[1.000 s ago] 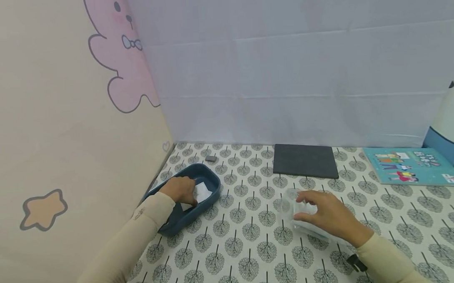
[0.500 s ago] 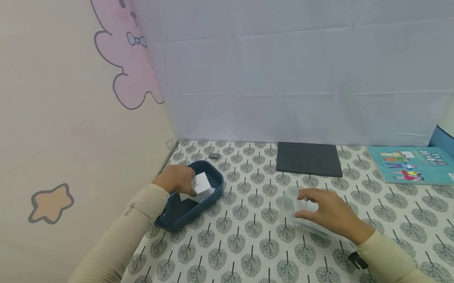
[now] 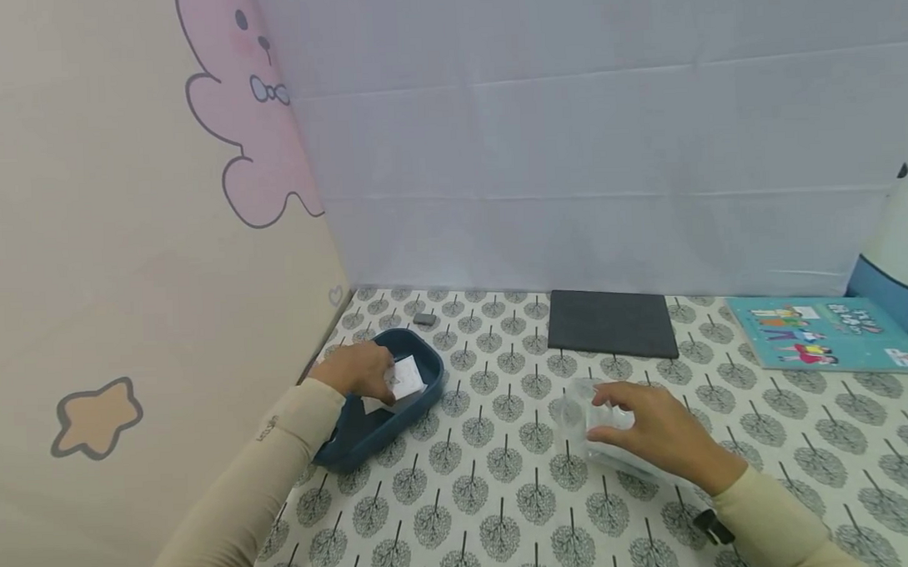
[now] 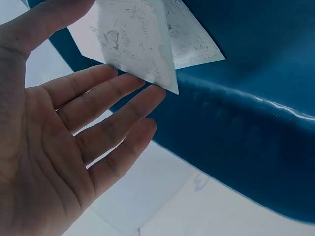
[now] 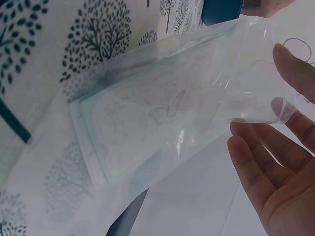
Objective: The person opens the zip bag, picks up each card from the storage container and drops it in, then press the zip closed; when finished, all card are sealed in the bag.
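Note:
In the head view my left hand is inside the dark blue tray, at a white square sheet. The left wrist view shows the sheet with faint grey print, my fingertips under one edge and the thumb at another. A second printed sheet lies behind it. My right hand holds the mouth of a clear plastic bag, thumb and index finger spread apart. Inside the bag are flat white pieces, one bearing a butterfly print.
A black mat lies at the back of the table, and a teal picture book at the back right. A small grey block sits behind the tray. Walls border the left and back.
My left hand raised the white sheet a little above the tray, then lowered with it. The right hand and bag stay in place; the head view shifts slightly.

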Demonstrator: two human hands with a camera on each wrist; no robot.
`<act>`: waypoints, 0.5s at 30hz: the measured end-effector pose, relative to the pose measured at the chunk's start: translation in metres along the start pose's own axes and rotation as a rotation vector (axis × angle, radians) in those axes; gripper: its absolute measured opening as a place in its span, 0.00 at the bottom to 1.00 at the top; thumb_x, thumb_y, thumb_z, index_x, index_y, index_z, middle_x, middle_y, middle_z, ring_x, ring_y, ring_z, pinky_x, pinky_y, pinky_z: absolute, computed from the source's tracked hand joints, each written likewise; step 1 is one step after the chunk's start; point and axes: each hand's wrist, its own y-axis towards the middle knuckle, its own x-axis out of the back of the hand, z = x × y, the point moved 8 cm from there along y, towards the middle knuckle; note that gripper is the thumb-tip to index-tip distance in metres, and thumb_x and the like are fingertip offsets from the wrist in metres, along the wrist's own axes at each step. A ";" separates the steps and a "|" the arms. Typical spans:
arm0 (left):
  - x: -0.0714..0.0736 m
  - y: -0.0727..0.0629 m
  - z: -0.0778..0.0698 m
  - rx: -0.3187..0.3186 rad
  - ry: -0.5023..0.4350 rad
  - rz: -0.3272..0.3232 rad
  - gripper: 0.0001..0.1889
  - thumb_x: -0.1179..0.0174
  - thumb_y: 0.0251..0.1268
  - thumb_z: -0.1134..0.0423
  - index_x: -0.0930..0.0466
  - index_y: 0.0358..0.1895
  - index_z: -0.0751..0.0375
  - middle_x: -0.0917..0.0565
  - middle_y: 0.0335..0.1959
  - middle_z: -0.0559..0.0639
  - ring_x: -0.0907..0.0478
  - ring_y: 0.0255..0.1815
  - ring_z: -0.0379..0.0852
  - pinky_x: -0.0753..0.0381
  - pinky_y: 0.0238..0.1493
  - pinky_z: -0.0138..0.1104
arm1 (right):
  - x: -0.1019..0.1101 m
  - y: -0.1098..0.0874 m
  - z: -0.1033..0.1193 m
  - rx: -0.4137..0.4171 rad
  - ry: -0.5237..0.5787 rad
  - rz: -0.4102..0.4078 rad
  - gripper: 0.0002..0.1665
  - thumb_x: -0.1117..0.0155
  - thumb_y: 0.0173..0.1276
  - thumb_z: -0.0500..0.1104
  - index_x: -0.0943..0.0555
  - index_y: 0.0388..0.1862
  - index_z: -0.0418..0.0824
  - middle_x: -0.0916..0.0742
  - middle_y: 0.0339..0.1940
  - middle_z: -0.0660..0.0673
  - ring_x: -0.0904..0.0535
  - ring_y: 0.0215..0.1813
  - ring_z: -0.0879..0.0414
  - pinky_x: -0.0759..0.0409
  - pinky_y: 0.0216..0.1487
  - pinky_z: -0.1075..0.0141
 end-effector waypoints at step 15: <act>-0.029 0.015 -0.001 -0.023 0.094 0.027 0.25 0.29 0.58 0.48 0.18 0.54 0.59 0.16 0.38 0.52 0.18 0.36 0.49 0.17 0.40 0.48 | -0.003 -0.001 -0.001 -0.018 -0.004 0.022 0.22 0.20 0.56 0.50 0.14 0.48 0.46 0.12 0.46 0.50 0.17 0.45 0.51 0.19 0.42 0.53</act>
